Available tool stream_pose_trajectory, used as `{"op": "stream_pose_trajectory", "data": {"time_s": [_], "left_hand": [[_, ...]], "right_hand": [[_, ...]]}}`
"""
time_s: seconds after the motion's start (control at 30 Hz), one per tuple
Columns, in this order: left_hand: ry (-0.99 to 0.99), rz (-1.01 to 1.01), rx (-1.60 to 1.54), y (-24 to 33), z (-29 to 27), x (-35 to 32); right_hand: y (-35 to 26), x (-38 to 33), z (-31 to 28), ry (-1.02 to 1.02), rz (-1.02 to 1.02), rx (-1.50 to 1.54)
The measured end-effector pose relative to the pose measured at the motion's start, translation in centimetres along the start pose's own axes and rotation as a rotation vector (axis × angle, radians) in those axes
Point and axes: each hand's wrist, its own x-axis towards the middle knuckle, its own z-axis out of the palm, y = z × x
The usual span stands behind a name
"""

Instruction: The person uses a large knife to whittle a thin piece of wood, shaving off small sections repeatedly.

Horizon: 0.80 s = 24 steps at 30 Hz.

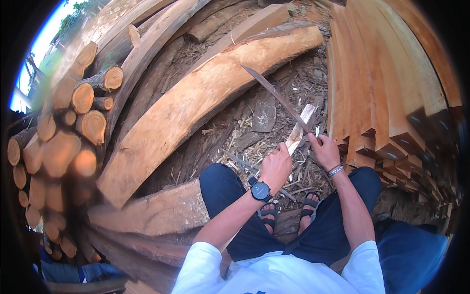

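Note:
My left hand [275,166], with a dark watch on its wrist, grips the lower end of a pale, flat wooden stick [300,128] that points up and away from me. My right hand [324,149], wearing a bracelet, holds the handle of a long, thin, dark-bladed knife [274,92]. The blade runs up and to the left, and it crosses the stick near the stick's middle. I am seated, with my knees in dark shorts on either side and my sandalled feet [289,210] on the ground below the hands.
A thick sawn plank [196,108] lies diagonally ahead on the left. Cut logs [73,127] are stacked at far left. Sawn boards [387,83] are stacked at right. Wood chips and bark scraps [254,132] litter the ground between them.

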Motion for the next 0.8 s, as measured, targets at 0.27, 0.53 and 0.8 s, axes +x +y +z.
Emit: {"op": "stream_pose_trajectory", "data": {"time_s": [0.27,0.53,0.8], "left_hand": [[-0.036,-0.012,-0.003,0.0,-0.1,0.0],[-0.05,-0.021,-0.055,-0.3,0.1,-0.2],[-0.404,-0.121,-0.741,-3.2,-1.3,0.3]], "right_hand": [[0.2,0.1,0.1,0.015,0.009,0.02],[0.3,0.1,0.3,-0.006,0.017,-0.01],[-0.1,-0.5,-0.2,-0.017,-0.015,-0.042]]}}
